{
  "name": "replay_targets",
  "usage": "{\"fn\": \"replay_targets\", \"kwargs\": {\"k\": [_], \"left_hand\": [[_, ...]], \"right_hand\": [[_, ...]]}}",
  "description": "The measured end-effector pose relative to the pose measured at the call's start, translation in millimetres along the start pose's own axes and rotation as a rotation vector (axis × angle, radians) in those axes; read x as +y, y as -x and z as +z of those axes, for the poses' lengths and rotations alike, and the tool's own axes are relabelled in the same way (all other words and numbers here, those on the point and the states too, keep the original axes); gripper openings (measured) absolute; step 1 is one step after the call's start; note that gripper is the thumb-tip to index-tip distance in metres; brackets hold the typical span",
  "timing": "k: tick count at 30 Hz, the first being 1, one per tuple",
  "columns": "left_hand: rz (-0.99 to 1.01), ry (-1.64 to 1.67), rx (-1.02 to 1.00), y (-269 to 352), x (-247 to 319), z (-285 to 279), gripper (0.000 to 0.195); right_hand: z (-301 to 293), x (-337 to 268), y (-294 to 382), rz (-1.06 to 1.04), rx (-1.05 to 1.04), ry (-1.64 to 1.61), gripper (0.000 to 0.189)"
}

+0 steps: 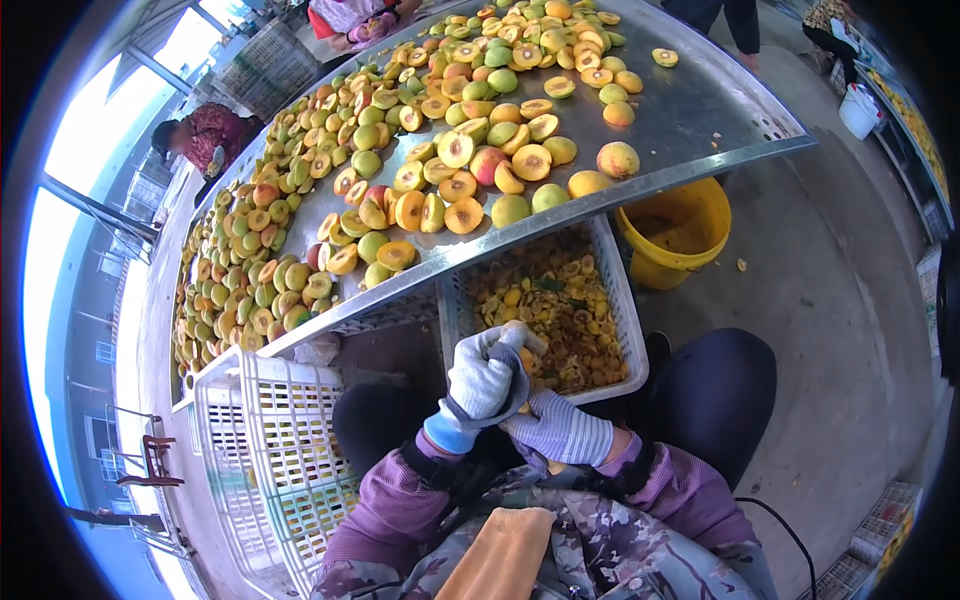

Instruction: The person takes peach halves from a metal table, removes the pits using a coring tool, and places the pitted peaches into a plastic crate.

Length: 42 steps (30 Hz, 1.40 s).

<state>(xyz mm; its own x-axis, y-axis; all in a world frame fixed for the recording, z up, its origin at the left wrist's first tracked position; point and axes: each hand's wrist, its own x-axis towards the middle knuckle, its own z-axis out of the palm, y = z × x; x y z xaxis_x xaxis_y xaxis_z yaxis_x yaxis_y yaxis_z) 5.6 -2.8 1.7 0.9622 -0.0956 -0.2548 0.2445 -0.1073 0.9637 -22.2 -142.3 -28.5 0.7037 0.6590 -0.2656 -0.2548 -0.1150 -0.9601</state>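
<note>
My left hand, in a whitish knit glove with a blue cuff, is raised over the near edge of a crate of fruit scraps. Its fingers are curled, and a bit of orange fruit shows beside them, mostly hidden. Just below and to the right, my right hand wears a lavender striped glove and meets the left one. Its fingertips are hidden, so what it holds is unclear. Beyond both hands, halved and whole plum- or apricot-like fruits cover much of a metal table.
A yellow bucket stands right of the scrap crate, under the table edge. White plastic baskets lean at my left. A person bends beyond the table's left side; another person is at the far side. A cable runs at lower right.
</note>
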Motion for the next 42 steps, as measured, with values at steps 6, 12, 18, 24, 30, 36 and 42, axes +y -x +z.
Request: {"fn": "replay_targets", "kwargs": {"k": [6, 12, 18, 24, 30, 36, 42], "left_hand": [[0.331, 0.147, -0.369, -23, -17, -17, 0.056], [0.089, 0.873, -0.228, -23, -39, 14, 0.058], [-0.160, 0.977, 0.184, -37, -33, -7, 0.062], [0.562, 0.003, 0.670, 34, -1, -145, 0.041], [0.285, -1.457, 1.595, 179, 83, -252, 0.044], [0.504, -0.529, 1.001, 122, 48, -194, 0.038], [0.230, 0.457, -0.154, 19, -2, -60, 0.076]], "right_hand": [[4, -4, 1, 0.015, 0.028, -0.151, 0.011], [-4, 13, 2, 0.094, -0.052, -0.437, 0.018], [6, 11, -2, -0.219, 0.408, 0.574, 0.035], [-6, 4, 5, 0.159, 0.061, -0.569, 0.019], [-24, 5, 6, 0.248, -0.172, -0.966, 0.015], [-26, 18, 0, 0.219, -0.292, -1.104, 0.020], [-19, -7, 21, 0.192, -0.514, -1.257, 0.024]]}}
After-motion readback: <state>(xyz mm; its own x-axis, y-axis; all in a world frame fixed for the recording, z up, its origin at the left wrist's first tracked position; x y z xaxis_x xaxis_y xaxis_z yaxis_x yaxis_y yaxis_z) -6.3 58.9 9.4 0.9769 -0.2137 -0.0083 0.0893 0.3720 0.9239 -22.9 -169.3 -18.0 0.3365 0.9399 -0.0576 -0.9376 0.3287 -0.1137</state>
